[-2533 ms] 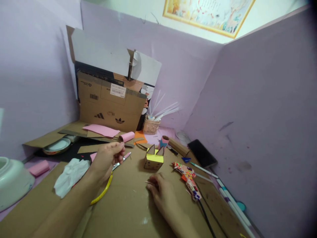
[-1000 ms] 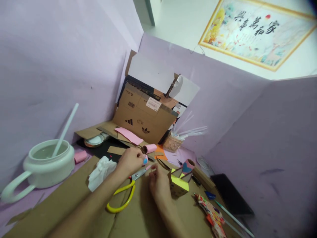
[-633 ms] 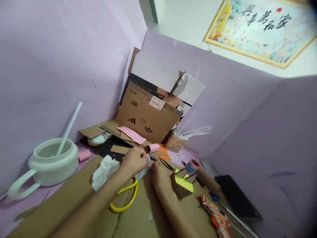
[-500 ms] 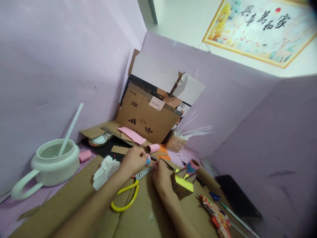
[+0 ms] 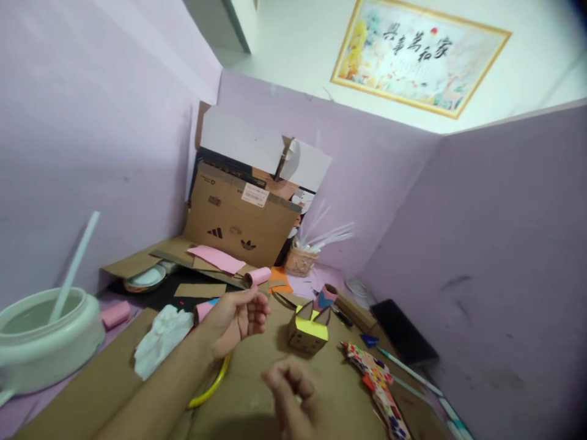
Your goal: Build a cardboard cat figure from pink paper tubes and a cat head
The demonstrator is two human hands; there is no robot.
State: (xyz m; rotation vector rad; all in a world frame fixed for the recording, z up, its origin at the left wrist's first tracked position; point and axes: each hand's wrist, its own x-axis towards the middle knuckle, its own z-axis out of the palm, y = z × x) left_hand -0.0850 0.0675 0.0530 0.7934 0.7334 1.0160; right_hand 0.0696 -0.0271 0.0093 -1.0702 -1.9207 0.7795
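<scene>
My left hand [image 5: 242, 319] is raised above the cardboard mat with its palm turned right and its fingers loosely curled. Nothing shows in it. Below and nearer, my right hand [image 5: 293, 394] has bent fingers, blurred by motion; whether it holds anything is unclear. Yellow-handled scissors [image 5: 211, 391] lie mostly hidden under my left forearm. Just beyond my right hand stands a small cardboard box [image 5: 306, 338] with a yellow top and pointed ears. A pink and blue roll [image 5: 202, 311] is partly covered by my left hand.
A white pot [image 5: 50, 342] with a glue stick stands at left, by crumpled tissue [image 5: 162, 339]. Behind are an upright cardboard box [image 5: 238, 226], a pink tube [image 5: 257, 277] and a basket of sticks [image 5: 300, 261]. A patterned glue gun [image 5: 373, 379] and a black tablet [image 5: 403, 336] lie right.
My hands have moved apart: the left is lifted and turned palm-right, the right drawn back toward me. The camera view has shifted right. The scissors are now largely covered.
</scene>
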